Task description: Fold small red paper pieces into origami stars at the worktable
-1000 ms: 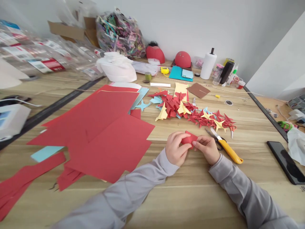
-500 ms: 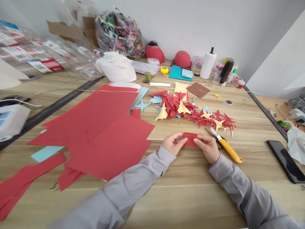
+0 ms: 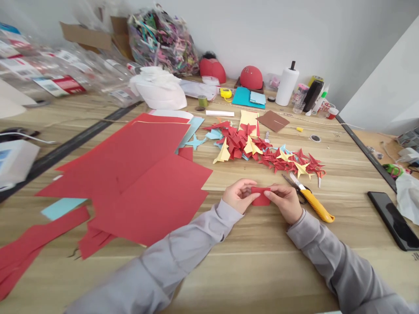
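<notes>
head view looks forward and down over a long wooden surface (image 3: 262, 270), with the left hand (image 3: 238, 196) and the right hand (image 3: 286, 203) close together near its front edge. both hands are closed on a small folded red paper (image 3: 261, 196), pinching it from either side with the fingers on top, and it sits between them in front of the person (whether it touches the wood, i cannot tell). grey sleeves (image 3: 327, 248) cover both forearms.

just beside the right hand lie a pair of scissors (image 3: 294, 185) and a yellow utility knife (image 3: 316, 205), the knife partly across the scissor handles. beyond the hands spreads a heap of folded red paper shapes (image 3: 262, 150), mixed with pale yellow paper pieces (image 3: 223, 153) and light blue scraps (image 3: 214, 135). large red card sheets (image 3: 140, 174) overlap to the left, with long red offcuts (image 3: 39, 240) nearer the left edge. a black phone (image 3: 393, 220) lies face up at the right.

along the far wall stand a paper towel roll (image 3: 286, 86), two red domes (image 3: 251, 77), a teal folder (image 3: 245, 97) and a clear bag of colourful paper strips (image 3: 162, 39).
</notes>
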Motion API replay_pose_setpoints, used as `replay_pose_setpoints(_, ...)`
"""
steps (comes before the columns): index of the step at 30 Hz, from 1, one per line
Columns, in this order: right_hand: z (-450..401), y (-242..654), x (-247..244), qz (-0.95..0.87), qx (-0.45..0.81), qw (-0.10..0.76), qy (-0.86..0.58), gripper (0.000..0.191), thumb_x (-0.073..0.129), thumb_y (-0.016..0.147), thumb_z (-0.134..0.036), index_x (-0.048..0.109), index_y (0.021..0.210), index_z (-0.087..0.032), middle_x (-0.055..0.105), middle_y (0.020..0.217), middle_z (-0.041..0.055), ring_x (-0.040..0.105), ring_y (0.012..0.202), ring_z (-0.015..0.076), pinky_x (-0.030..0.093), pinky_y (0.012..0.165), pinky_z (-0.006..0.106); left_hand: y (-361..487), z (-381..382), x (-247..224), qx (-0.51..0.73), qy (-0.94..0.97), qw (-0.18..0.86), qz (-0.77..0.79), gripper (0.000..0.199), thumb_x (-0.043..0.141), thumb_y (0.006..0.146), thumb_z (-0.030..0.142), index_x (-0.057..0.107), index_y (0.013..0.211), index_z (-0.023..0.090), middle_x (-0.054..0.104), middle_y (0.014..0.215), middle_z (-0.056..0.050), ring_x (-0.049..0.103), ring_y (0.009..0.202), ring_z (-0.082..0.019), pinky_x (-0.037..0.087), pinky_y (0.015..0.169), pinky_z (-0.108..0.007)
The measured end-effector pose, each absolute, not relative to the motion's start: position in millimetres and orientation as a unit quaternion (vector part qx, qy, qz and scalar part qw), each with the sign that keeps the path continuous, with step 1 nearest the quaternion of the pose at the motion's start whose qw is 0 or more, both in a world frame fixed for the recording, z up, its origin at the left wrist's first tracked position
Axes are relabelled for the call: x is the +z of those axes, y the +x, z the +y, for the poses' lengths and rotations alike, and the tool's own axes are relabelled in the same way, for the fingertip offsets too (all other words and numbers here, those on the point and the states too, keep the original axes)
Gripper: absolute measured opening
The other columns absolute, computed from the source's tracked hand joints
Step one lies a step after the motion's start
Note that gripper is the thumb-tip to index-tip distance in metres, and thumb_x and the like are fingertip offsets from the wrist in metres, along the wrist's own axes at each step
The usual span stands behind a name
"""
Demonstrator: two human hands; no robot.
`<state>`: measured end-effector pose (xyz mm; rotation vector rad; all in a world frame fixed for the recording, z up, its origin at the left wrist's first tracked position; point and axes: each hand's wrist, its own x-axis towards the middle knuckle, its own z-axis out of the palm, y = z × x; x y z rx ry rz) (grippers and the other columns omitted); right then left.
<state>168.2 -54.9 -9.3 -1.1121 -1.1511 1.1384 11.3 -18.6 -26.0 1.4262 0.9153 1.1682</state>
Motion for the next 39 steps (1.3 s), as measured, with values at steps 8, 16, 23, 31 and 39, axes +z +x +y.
replay_pose_setpoints(8, -55.2, 167.7, -8.4, -0.483, 0.477, 0.550, -0.487, 0.014, 0.074, 0.064, -0.028, 0.072, 0.076, -0.022, 0.068, 0.069, 0.0008, 0.058, 0.061, 0.0125, 0.048, 0.059, 0.026, 9.4, -22.1, -11.4, 0.453, 0.594, 0.532, 0.399, 0.023, 0.070, 0.062, 0.026, 0.064, 0.080, 0.013, 0.067, 0.067, -0.004, 0.058, 0.057, -0.011, 0.046, 0.054, -0.021)
replay_pose_setpoints(16, -55.3, 168.5, -6.6, -0.516, 0.470, 0.546, -0.464, 0.010, 0.071, 0.068, -0.026, 0.073, 0.078, -0.023, 0.070, 0.076, 0.0022, 0.061, 0.066, 0.0131, 0.049, 0.062, 0.026, 9.7, -20.9, -14.6, 0.453, 0.607, 0.524, 0.389, 0.025, 0.069, 0.063, 0.029, 0.065, 0.083, 0.014, 0.068, 0.074, -0.005, 0.058, 0.060, -0.011, 0.048, 0.058, -0.021)
replay_pose_setpoints(23, -55.6, 168.7, -4.0, -0.531, 0.462, 0.539, -0.463, 0.008, 0.071, 0.069, -0.025, 0.074, 0.076, -0.023, 0.067, 0.071, 0.0020, 0.058, 0.064, 0.0124, 0.047, 0.060, 0.025, 9.7, -20.4, -15.7, 0.447, 0.629, 0.495, 0.398, 0.018, 0.065, 0.067, 0.031, 0.065, 0.071, 0.014, 0.065, 0.064, -0.003, 0.055, 0.056, -0.011, 0.046, 0.055, -0.021)
replay_pose_setpoints(31, -54.2, 170.3, -7.9, -0.529, 0.462, 0.541, -0.462, 0.007, 0.071, 0.069, -0.025, 0.073, 0.075, -0.024, 0.066, 0.071, 0.0016, 0.057, 0.064, 0.0123, 0.046, 0.060, 0.025, 9.4, -21.6, -15.1, 0.453, 0.629, 0.495, 0.393, 0.017, 0.065, 0.066, 0.031, 0.065, 0.070, 0.014, 0.066, 0.066, -0.003, 0.056, 0.058, -0.011, 0.047, 0.056, -0.020)
replay_pose_setpoints(39, -54.7, 169.4, -4.8, -0.530, 0.460, 0.537, -0.469, 0.007, 0.071, 0.068, -0.026, 0.073, 0.074, -0.023, 0.066, 0.069, 0.0016, 0.057, 0.063, 0.0120, 0.045, 0.058, 0.025, 10.3, -21.6, -14.6, 0.452, 0.628, 0.494, 0.397, 0.017, 0.066, 0.065, 0.031, 0.065, 0.069, 0.014, 0.066, 0.064, -0.003, 0.056, 0.056, -0.011, 0.047, 0.055, -0.021)
